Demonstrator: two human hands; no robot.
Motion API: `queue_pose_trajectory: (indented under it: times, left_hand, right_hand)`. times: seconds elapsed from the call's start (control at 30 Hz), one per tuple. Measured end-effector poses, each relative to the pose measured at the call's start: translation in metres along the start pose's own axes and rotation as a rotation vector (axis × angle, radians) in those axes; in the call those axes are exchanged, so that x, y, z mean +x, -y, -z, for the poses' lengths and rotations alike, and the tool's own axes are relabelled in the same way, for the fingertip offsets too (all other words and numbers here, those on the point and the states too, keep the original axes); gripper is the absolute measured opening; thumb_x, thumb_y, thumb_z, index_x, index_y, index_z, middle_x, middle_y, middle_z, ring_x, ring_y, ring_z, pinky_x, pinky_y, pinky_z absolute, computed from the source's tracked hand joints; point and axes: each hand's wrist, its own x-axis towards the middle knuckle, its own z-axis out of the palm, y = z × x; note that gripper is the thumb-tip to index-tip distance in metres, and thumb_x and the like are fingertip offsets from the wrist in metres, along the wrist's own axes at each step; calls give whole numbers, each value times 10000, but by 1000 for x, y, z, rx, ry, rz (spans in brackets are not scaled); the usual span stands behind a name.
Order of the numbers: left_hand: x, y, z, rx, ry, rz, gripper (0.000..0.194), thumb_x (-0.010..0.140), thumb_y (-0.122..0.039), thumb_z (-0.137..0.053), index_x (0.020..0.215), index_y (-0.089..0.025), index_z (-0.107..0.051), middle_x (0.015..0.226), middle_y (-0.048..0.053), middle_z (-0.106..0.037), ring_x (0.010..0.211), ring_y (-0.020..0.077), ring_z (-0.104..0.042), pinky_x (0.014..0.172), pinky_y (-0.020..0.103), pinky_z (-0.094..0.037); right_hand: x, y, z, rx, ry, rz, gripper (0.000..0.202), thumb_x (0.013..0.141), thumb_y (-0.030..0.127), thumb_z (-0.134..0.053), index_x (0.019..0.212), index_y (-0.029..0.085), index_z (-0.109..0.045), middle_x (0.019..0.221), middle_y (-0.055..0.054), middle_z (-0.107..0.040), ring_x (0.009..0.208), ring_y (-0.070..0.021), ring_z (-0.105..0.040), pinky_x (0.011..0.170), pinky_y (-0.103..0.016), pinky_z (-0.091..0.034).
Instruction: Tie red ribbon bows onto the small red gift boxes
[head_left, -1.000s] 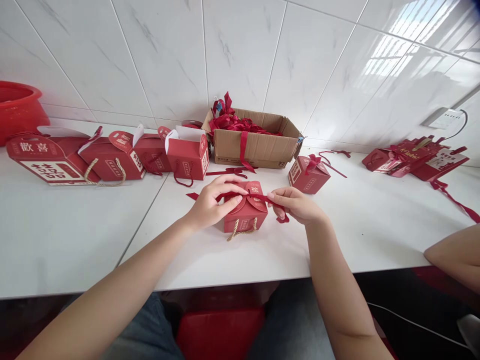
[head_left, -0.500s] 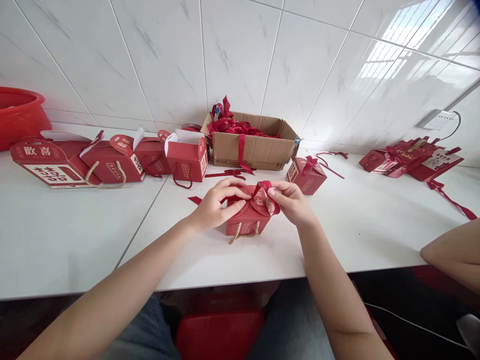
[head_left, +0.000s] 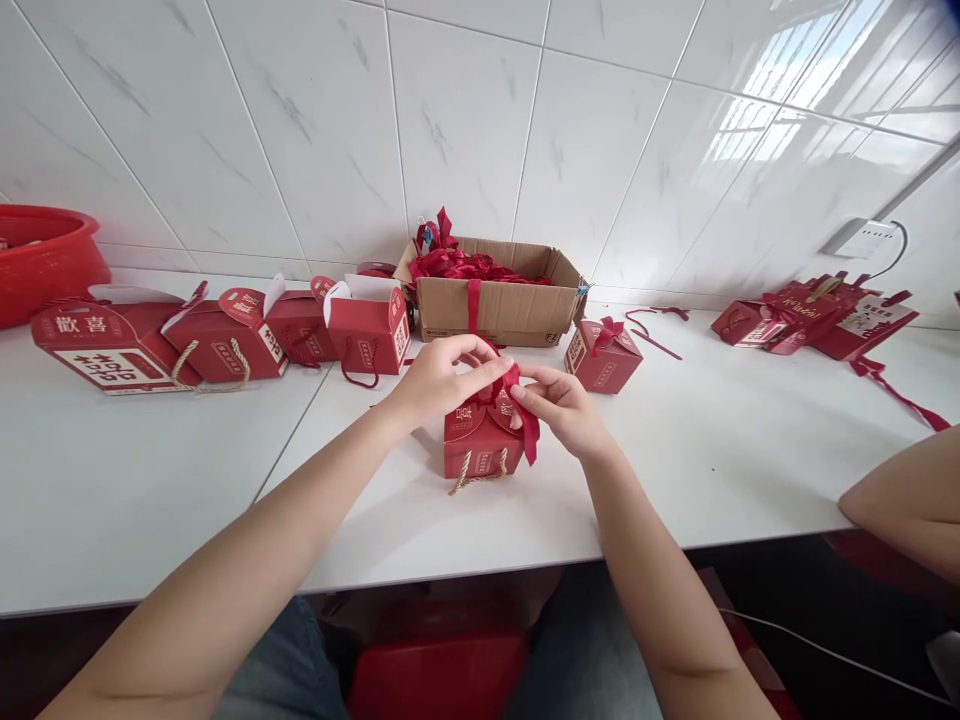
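Observation:
A small red gift box (head_left: 480,440) with a twisted gold rope handle stands on the white table in front of me. On its folded top lies a red satin ribbon (head_left: 529,432), one tail hanging down the right side. My left hand (head_left: 446,385) pinches the ribbon above the box from the left, thumb and fingertips together. From the right, my right hand (head_left: 559,405) grips a bend of the same ribbon between thumb and fingers. The hands almost meet over the lid, and the ribbon's crossing is partly hidden by the fingers.
Behind stands a cardboard box (head_left: 491,308) full of red ribbons. A bow-tied red box (head_left: 604,355) sits to its right. Several red boxes (head_left: 367,330) line the left, beside a red basin (head_left: 45,265). More boxes (head_left: 787,315) lie far right, near another person's arm (head_left: 907,500).
My left hand has lifted off the lid and now pinches the ribbon close to my right hand. A ribbon tail now hangs down the box's right side.

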Motion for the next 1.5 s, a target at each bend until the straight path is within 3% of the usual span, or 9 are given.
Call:
queue_pose_trajectory:
  times: [0.07, 0.17, 0.33, 0.6, 0.77, 0.93, 1.03, 1.13, 1.5]
  left_hand:
    - [3, -5, 0, 8, 25, 41, 286, 784, -474, -676, 753, -190, -690, 796, 31, -716, 778, 198, -646, 760, 335, -514]
    - [4, -8, 0, 57, -42, 34, 238, 788, -417, -678, 732, -187, -704, 784, 33, -728, 759, 195, -652, 737, 320, -511]
    - [2, -7, 1, 86, -87, 28, 245, 833, -387, -618, 752, -175, -712, 780, 34, -734, 742, 180, -653, 744, 295, -505]
    - [-1, 4, -1, 86, -176, 37, 265, 846, -390, -588, 763, -165, -700, 824, 41, -739, 785, 189, -665, 666, 256, -495]
    - [-4, 10, -3, 61, -251, 61, 230, 833, -354, -600, 773, -162, -711, 808, 37, -743, 776, 180, -671, 635, 237, -498]
    - [-6, 13, -7, 10, -277, 49, 233, 833, -353, -601, 784, -156, -715, 788, 37, -740, 742, 167, -666, 654, 240, -509]
    - [-7, 11, -8, -22, -273, 12, 239, 833, -369, -610, 774, -161, -713, 790, 39, -739, 758, 170, -665, 659, 240, -509]
    - [-8, 8, -9, -64, -246, 11, 256, 834, -391, -615, 756, -165, -706, 771, 37, -731, 741, 166, -655, 640, 236, -502]
    - [-7, 7, -10, -87, -218, 8, 293, 855, -417, -583, 732, -165, -667, 739, 35, -694, 741, 163, -623, 602, 232, -476]
  right_hand:
    - [1, -1, -2, -8, -18, -15, 413, 813, 456, -677, 1148, 220, -625, 632, 20, -672, 577, -131, -623, 566, -263, -521]
    - [3, -1, -4, -20, -94, -34, 331, 792, 465, -696, 983, 211, -601, 593, 26, -661, 514, -110, -580, 501, -229, -467]
    - [6, -2, -5, -114, -235, -64, 364, 754, 512, -718, 836, 191, -568, 470, 71, -532, 418, -58, -439, 437, -181, -343]
    - [5, 0, -5, -90, -160, -116, 391, 768, 545, -687, 860, 171, -618, 598, 17, -612, 494, -68, -478, 480, -197, -349]
    - [2, 1, -5, -139, -154, -108, 368, 773, 537, -685, 825, 179, -620, 479, 69, -470, 432, -48, -328, 447, -209, -240]
    - [3, 0, -6, -373, -178, 94, 250, 764, 415, -723, 686, 183, -672, 788, -23, -627, 704, -120, -527, 659, -281, -408]
    - [6, -1, -8, -469, -248, 144, 179, 768, 389, -722, 762, 213, -693, 906, -29, -641, 891, -164, -572, 787, -316, -417]
    - [8, -5, -12, -400, -318, 105, 211, 778, 424, -706, 872, 236, -728, 1061, -52, -638, 1017, -207, -585, 843, -357, -434]
    - [11, -14, -16, -264, -258, 108, 121, 782, 339, -715, 853, 253, -761, 1181, -63, -615, 1137, -237, -583, 965, -411, -472]
